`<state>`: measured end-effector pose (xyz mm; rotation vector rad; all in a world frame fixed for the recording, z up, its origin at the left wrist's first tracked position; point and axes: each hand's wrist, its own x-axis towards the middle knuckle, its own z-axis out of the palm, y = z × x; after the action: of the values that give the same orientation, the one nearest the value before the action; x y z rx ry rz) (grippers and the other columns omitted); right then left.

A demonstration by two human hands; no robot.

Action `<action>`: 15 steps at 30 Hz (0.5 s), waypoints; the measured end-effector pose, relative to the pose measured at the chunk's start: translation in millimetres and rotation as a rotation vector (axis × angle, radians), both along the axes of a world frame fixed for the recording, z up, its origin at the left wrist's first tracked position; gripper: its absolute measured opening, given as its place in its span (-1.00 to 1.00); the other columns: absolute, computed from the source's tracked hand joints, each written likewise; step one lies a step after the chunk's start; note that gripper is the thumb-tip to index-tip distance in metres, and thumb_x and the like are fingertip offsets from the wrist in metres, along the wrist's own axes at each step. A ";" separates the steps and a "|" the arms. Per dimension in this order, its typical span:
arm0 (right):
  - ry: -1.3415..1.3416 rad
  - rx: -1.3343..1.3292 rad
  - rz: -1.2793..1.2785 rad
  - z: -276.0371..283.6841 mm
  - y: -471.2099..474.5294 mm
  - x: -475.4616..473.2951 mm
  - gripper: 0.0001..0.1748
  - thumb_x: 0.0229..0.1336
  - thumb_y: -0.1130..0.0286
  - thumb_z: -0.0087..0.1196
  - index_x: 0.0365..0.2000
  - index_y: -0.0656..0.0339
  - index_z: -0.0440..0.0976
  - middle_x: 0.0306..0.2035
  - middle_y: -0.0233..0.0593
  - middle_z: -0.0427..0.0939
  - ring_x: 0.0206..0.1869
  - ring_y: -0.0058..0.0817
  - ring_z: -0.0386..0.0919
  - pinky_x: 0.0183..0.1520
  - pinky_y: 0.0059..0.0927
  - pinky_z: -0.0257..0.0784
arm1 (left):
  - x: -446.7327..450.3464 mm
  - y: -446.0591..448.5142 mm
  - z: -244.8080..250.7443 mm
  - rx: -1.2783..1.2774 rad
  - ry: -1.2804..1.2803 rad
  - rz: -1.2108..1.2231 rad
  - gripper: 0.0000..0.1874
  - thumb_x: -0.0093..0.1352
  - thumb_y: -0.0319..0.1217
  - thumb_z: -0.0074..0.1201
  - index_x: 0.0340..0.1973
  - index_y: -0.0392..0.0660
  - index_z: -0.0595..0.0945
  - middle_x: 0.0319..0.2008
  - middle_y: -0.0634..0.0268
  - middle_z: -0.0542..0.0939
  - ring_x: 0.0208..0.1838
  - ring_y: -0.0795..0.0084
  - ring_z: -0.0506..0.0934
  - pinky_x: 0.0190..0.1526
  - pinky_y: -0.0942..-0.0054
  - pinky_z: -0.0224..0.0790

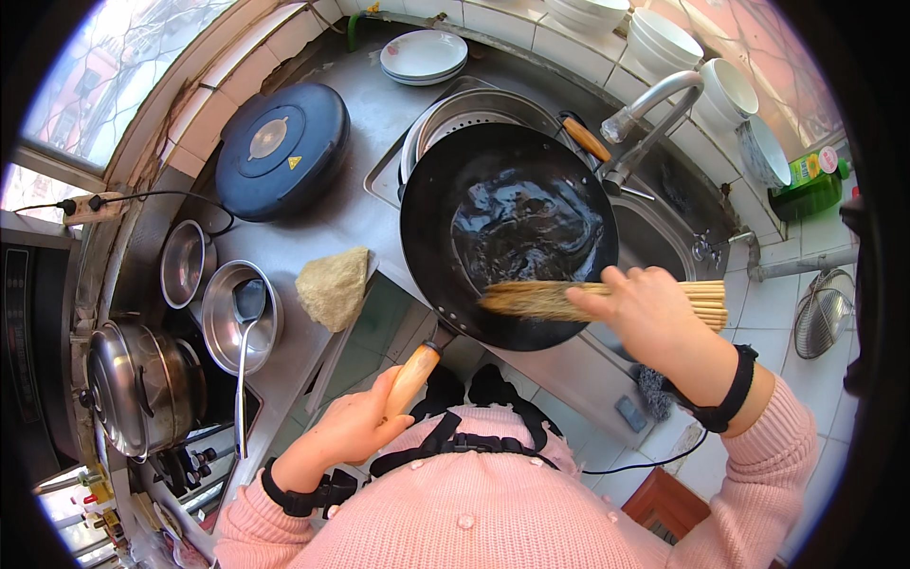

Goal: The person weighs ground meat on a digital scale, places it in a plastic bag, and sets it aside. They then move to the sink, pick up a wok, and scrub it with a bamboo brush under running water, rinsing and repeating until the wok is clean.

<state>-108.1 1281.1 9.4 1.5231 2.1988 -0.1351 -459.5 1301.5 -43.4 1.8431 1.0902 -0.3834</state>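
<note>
A black wok (435,213) with water swirling in its bowl rests over the sink area, partly on top of a steel steamer pan (490,107). My left hand (348,419) grips the wok's long wooden handle (412,373). In my right hand (640,306) is a brush of bundled bamboo or straw (533,300). Its frayed end lies against the near right inside wall of the wok, and the stiff cut ends stick out past my fingers. On the wok's far side is a second, short wooden handle (586,139).
A faucet (654,107) arches beside the wok over the sink basin (657,235). Leftward are a dark round appliance (281,153), a folded cloth (333,288), a steel bowl (266,341) holding a ladle (249,299), and a lidded pot (135,391). Plates (424,55) sit behind; bowls (661,43) line the ledge.
</note>
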 end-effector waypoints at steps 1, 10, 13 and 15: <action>0.097 0.002 0.036 1.6 -1.8 -4.4 -0.44 0.06 0.41 0.04 0.13 -0.22 0.35 -0.31 -0.28 0.45 -0.29 -0.36 0.57 -0.26 -0.38 0.41 | -0.2 -0.3 -0.3 0.005 0.000 -0.001 -0.27 0.31 -0.15 0.05 0.29 -0.10 0.10 -0.32 -0.12 0.61 -0.24 -0.15 0.57 -0.22 0.05 0.39; -0.474 -0.137 -0.059 16.6 -3.1 21.5 -0.58 0.08 0.35 0.06 -0.01 -0.23 0.40 -0.28 -0.37 0.46 -0.16 -0.41 0.48 -0.15 -0.38 0.32 | 0.5 0.8 2.9 -0.050 0.022 0.020 -0.26 0.31 -0.14 0.05 0.29 -0.10 0.10 -0.31 -0.11 0.61 -0.22 -0.16 0.57 -0.21 0.05 0.39; -0.549 -0.152 -0.080 17.1 2.1 17.3 -0.56 0.10 0.35 0.05 0.03 -0.21 0.38 -0.21 -0.36 0.46 -0.11 -0.43 0.46 -0.11 -0.39 0.30 | 1.5 0.8 3.6 -0.037 0.015 0.020 -0.27 0.32 -0.15 0.05 0.29 -0.10 0.10 -0.30 -0.11 0.61 -0.21 -0.16 0.56 -0.21 0.05 0.39; -0.446 -0.290 -0.047 16.5 -7.8 5.3 -0.53 0.10 0.35 0.05 0.06 -0.20 0.37 -0.22 -0.34 0.46 -0.13 -0.42 0.48 -0.12 -0.38 0.31 | 0.9 0.4 4.3 -0.030 0.009 0.025 -0.27 0.32 -0.15 0.05 0.29 -0.09 0.10 -0.29 -0.11 0.61 -0.21 -0.16 0.56 -0.20 0.06 0.39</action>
<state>-102.8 1273.3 25.9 1.2962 1.7117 -0.1104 -458.6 1302.0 -39.1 1.8011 1.1074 -0.3916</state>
